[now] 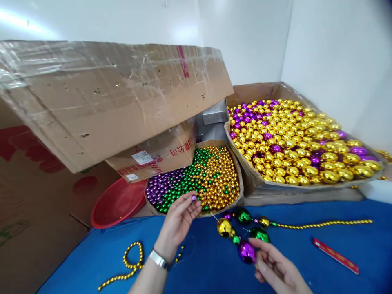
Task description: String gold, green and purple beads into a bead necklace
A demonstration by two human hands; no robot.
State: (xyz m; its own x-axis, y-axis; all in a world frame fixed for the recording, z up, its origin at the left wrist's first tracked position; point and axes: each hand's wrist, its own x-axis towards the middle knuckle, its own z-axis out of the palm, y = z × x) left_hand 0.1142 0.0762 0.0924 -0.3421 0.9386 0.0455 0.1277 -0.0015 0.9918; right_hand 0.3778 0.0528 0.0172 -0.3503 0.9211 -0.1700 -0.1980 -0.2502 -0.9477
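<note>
Between the thumb and forefinger of my left hand (180, 216) is a small purple bead (194, 198), held over the near edge of the box of small beads. My right hand (274, 263) pinches a bead strand beside a large purple bead (246, 252). A small green bead (236, 239) and a large gold bead (224, 227) follow along that strand, with a short pale string end (215, 218) sticking out past them. Behind lie large green beads (243, 216) and a thin gold bead chain (324, 224) stretching right across the blue cloth.
A carton of small beads (241, 183) in purple, green and gold stands ahead, with a larger carton of big beads (245, 171) to its right. Cardboard boxes (122, 102) overhang the left. A red basin (98, 208), gold chain (122, 277) and red cutter-like strip (335, 255) lie around.
</note>
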